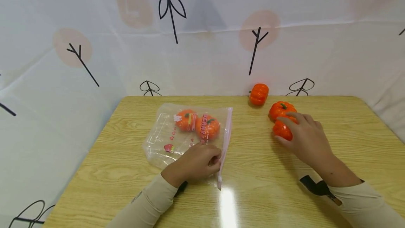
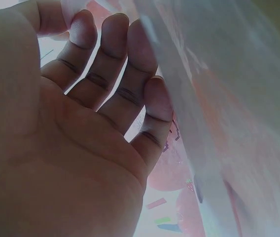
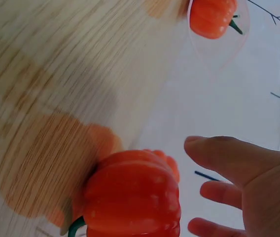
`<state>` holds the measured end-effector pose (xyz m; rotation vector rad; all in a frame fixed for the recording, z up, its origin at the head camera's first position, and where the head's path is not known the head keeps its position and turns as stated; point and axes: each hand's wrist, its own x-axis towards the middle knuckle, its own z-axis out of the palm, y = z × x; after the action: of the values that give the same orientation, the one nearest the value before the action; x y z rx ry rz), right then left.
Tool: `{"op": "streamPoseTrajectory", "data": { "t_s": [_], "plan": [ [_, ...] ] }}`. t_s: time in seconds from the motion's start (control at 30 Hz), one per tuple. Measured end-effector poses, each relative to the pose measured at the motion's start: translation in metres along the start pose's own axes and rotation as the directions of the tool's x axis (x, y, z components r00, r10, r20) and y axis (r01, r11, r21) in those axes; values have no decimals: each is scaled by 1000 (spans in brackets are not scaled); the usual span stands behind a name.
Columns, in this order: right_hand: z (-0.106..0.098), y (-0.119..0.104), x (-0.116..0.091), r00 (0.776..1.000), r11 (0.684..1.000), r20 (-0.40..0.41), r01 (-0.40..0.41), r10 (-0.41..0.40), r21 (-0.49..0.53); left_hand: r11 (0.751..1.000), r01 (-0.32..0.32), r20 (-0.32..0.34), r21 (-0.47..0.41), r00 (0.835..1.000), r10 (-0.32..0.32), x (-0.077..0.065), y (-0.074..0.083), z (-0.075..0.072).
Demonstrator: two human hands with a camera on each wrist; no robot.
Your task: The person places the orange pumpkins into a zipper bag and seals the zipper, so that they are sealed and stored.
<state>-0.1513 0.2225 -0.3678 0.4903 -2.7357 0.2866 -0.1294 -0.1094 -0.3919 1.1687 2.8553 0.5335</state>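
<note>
A clear zip bag (image 1: pixel 164 129) with pink print lies flat, two orange toy pumpkins (image 1: pixel 207 128) inside it. My left hand (image 1: pixel 199 161) pinches the bag near its pink zip edge (image 1: pixel 227 133), fingers curled. In the left wrist view, the bag's plastic (image 2: pixel 238 123) rises beside the fingers. On the right, my right hand (image 1: pixel 308 138) reaches over a red-orange toy pumpkin (image 1: pixel 282 130), thumb and fingers spread around it. The right wrist view shows a gap between the fingers and that pumpkin (image 3: pixel 132 192). Just behind it sits another pumpkin (image 1: pixel 282 110), partly hidden.
One more orange pumpkin (image 1: pixel 258 94) lies on its side at the table's back edge. A wooden table (image 1: pixel 253 185) holds everything. Behind and at the sides hangs a white patterned cloth (image 1: pixel 205 59).
</note>
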Motion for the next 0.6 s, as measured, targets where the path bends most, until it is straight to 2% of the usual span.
{"op": "streamPoseTrajectory", "data": {
  "t_s": [0.2,0.6],
  "plan": [
    [1,3,-2,999,998,49,-8,10,-56,1000,4,2,1,1000,-4,0,0,1],
    [3,7,-2,996,997,83,-1,7,-82,1000,1,5,2,1000,-1,1,-1,1]
  ]
}}
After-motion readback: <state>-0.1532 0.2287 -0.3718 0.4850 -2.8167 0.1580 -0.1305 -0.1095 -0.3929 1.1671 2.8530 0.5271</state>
